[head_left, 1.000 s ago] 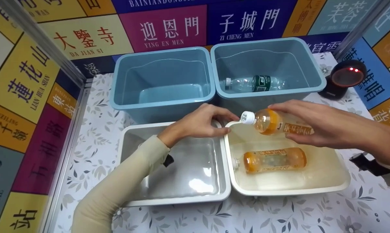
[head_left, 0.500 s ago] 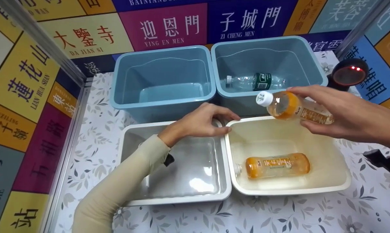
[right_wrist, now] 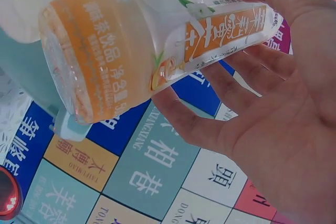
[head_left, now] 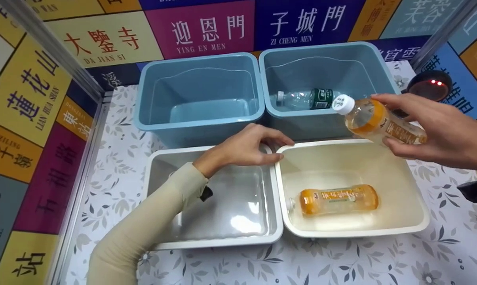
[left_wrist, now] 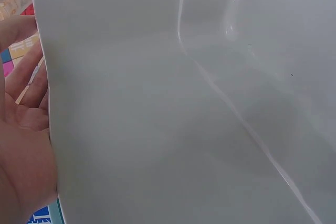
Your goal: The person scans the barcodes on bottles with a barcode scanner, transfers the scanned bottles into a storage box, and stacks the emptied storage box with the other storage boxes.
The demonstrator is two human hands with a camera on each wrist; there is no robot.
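My right hand (head_left: pixel 448 132) holds a clear plastic drink bottle (head_left: pixel 375 114) with an orange label and white cap, thumb on one side and fingers on the other. The bottle is tilted above the back right of the cream bin (head_left: pixel 353 232), cap overlapping the front rim of the right blue bin (head_left: pixel 321 47). Its label shows Chinese writing in the right wrist view, where the hand (right_wrist: pixel 283 124) is seen from the palm side. A similar orange-labelled bottle (head_left: pixel 339 200) lies in the cream bin. My left hand (head_left: pixel 242 148) rests with thumb and fingertips at the cream bin's back left corner, over the grey-white bin (head_left: pixel 218 241).
A clear water bottle with a green label (head_left: pixel 297 99) lies in the right blue bin. Beside that stands another blue bin (head_left: pixel 198 122). A black scanner (head_left: pixel 426 85) with red lights is at the back right. Printed panels (head_left: pixel 210 31) wall in the patterned tablecloth (head_left: pixel 321 261).
My right hand has carried the bottle up, to the right and toward the back. The bottle in the cream bin has rolled slightly, showing its label. My left hand stays put.
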